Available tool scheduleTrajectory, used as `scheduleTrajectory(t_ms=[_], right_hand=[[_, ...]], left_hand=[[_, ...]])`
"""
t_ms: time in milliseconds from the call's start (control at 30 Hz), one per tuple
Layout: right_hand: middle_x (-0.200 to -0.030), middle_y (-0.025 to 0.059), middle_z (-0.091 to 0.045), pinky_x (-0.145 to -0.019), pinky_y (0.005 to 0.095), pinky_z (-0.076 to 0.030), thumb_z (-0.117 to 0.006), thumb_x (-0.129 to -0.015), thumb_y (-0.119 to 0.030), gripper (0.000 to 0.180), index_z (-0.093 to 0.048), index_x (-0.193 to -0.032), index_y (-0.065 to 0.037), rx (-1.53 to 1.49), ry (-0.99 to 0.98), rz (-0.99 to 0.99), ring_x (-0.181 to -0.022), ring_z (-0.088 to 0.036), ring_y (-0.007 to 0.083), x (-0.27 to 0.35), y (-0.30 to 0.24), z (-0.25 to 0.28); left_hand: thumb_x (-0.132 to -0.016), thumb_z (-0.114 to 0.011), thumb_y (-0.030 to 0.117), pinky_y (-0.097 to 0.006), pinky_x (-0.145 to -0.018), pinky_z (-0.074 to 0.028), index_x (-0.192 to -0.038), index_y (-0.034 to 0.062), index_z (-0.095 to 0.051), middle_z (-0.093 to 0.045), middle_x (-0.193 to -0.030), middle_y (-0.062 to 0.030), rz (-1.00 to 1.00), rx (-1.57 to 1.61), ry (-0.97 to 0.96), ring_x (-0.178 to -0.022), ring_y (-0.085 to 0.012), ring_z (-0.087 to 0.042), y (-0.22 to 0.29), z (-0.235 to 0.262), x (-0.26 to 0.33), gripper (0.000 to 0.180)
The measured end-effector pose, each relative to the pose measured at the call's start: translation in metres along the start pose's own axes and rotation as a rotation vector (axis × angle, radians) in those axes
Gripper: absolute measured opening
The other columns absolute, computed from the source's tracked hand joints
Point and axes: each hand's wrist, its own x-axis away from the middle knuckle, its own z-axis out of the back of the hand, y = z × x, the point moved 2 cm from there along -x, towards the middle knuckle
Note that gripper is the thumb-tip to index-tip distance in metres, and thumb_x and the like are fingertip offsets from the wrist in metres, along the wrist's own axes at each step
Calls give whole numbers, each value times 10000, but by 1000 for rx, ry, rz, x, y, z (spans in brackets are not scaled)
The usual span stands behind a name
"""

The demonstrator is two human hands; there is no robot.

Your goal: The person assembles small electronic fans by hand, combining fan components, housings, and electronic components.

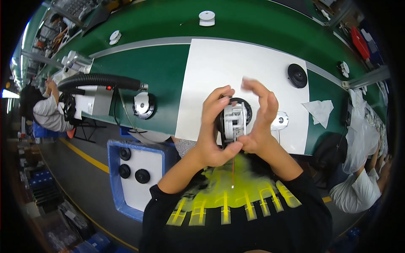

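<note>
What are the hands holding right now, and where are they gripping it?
Both hands, left and right, hold a small speaker by its opposite sides; a thin red wire hangs below.

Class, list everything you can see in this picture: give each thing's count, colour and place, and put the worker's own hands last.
speaker unit: 1, white and black, held in both hands
thin red wire: 1, hanging below it
white sheet: 1, on the green bench
loose black speaker: 1, sheet's far right
blue tray: 1, lower left, three black speakers on its white liner
black hose: 1, left bench
crumpled cloth: 1, white, right
left hand: gripping the unit
right hand: gripping the unit
</note>
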Motion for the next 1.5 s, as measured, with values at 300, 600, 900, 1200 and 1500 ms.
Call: scheduleTrajectory(t_ms=[300,600,900,1200,1500], right_hand=[[-1368,191,-517,-997,405,-440,-609,-875,-309,660,-353,-1458,-139,165,-410,-476,-1174,-557,354,-60,72,67],[-1017,259,-613,-783,488,-525,-523,-946,-462,669,-251,-1506,-217,1300,-469,-597,-922,-636,413,-87,325,178],[-1105,206,-603,-809,461,-504,-623,-862,-519,697,-387,-1452,-230,1222,-686,-752,-1010,-607,355,-80,227,184],[-1341,216,-467,-1012,446,-429,-819,-674,-222,970,-311,-1497,-294,785,-702,-907,-1244,-478,381,-20,154,192],[-1404,191,-447,-1056,434,-393,-775,-779,-181,933,-216,-1525,-189,-398,-606,-781,-1252,-477,281,-85,114,86]], left_hand=[[-878,-664,353,-474,-1133,-265,-1519,26,-169,-206,-1563,-175,448,15,62,-1425,-353,-270,-30,0,-16,874],[-925,-613,158,-373,-867,-488,-1301,47,-481,-526,-1277,-136,617,-256,152,-1024,-236,-571,-133,52,-80,413],[-885,-609,164,-352,-732,-506,-1053,32,-619,-693,-888,-116,644,-776,-176,-778,-292,-652,-199,24,-186,213],[-974,-493,123,-273,-806,-479,-1124,41,-601,-625,-974,-51,814,-56,-433,-865,-128,-591,-158,-40,-131,202],[-996,-424,471,-606,-1024,-383,-1344,84,-482,-565,-1269,-155,1360,1317,231,-1215,-307,-519,-118,-33,-84,524]])
